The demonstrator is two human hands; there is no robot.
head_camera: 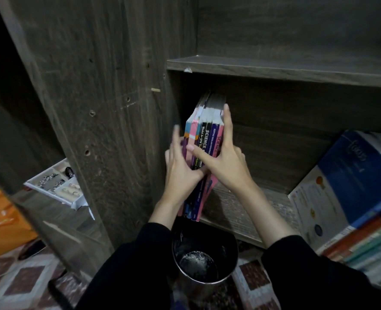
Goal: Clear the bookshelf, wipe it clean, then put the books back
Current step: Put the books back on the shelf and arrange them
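A bundle of several thin workbooks [204,133] with pink, black and purple spines stands upright at the left end of the lower shelf board [241,211], against the bookshelf's side wall. My right hand [226,162] grips the bundle, its thumb stretched across the spines and its fingers flat along the right cover. My left hand [180,168], blurred, presses the bundle's left side with straight, spread fingers. The bundle's lower end sticks out past the shelf's front edge.
The upper shelf board [274,70] is bare. A tilted pile of books [352,189] fills the right end of the lower shelf. A black bin [205,258] stands below my hands. At left lie a white tray of trinkets [57,186] and an orange bag [1,222].
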